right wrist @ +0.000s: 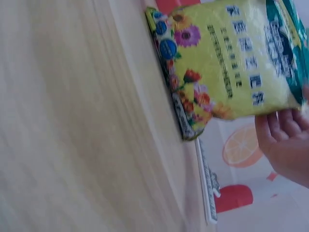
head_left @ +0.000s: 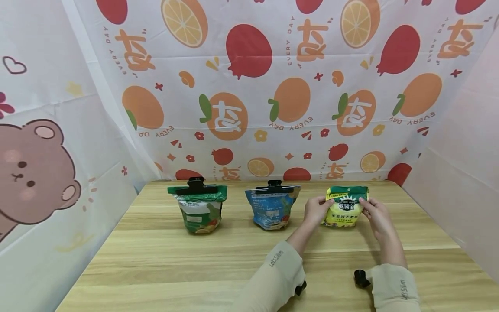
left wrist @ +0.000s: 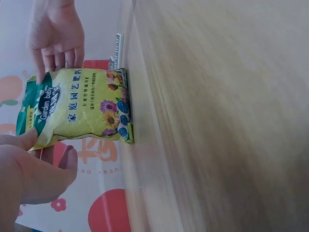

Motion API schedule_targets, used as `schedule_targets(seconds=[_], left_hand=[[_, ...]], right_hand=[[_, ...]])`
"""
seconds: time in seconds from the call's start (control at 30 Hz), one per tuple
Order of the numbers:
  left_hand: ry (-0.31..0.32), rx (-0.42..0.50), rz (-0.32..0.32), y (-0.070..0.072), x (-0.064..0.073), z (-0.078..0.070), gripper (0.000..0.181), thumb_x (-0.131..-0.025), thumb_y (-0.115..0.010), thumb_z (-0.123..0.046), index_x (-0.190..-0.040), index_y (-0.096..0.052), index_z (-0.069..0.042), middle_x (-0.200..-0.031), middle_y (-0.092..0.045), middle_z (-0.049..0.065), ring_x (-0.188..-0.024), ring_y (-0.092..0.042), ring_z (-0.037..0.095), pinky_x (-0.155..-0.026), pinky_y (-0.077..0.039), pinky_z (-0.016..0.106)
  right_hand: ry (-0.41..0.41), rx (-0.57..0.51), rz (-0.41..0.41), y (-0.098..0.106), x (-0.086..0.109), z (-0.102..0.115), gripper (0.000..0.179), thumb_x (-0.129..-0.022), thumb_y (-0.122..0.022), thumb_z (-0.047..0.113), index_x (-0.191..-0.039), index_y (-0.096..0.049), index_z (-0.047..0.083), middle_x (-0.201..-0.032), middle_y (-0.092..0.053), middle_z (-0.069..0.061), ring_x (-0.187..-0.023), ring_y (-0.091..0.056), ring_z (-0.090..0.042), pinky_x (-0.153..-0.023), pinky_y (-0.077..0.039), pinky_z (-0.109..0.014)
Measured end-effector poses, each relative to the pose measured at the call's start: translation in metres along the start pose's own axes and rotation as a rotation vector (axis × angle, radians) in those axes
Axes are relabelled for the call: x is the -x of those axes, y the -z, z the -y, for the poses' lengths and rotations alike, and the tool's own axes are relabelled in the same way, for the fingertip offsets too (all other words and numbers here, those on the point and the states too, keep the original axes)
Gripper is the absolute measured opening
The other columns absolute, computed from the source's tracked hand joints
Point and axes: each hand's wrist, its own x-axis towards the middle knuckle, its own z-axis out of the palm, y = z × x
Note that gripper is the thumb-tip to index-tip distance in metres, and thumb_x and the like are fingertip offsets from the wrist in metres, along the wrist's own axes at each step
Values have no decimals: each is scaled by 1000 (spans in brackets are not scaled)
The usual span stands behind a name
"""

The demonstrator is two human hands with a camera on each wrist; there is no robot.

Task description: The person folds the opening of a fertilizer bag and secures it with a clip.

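A yellow and green bag of plant fertilizer (head_left: 344,215), printed "Garden baby" with flowers along its bottom, stands upright at the back right of the wooden table. On its left side, my left hand (head_left: 315,211) pinches the upper edge between thumb and fingers. My right hand (head_left: 377,216) pinches the opposite upper edge, thumb on the front and fingers behind. Seen from the left wrist, the fertilizer bag (left wrist: 89,104) has its bottom edge at the tabletop. Fingers of the right hand (right wrist: 287,142) go behind the bag's side in the right wrist view.
To the left stand a blue bag (head_left: 271,212) and a green and white bag (head_left: 199,216), each with a black clip (head_left: 196,186) across its top. Behind the fertilizer bag lies a thin white strip (right wrist: 206,186). A fruit-patterned curtain (head_left: 249,108) hangs at the table's back edge.
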Motion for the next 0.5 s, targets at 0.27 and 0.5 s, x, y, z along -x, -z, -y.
schedule_targets(seconds=[0.27,0.5], left_hand=[[42,19,-25,1,-2,0,20,-83,-70,-17,-99,-72,-5,-90,-66,1,-77,-57,12,-64,-48,28],[67,27,-30,1,-4,1,27,-81,-71,-19,-104,-70,-4,-102,-66,5,-88,-59,13,-70,-50,30]], right_hand=[[-103,129,19,0,-3,2,74,-96,-49,29,-141,-7,-12,-148,1,-22,-134,-14,-29,-107,-14,-35],[-41,29,-48,-1,-4,1,16,-93,-56,22,-94,-60,6,-100,-50,-1,-90,-52,-4,-87,-40,-18]])
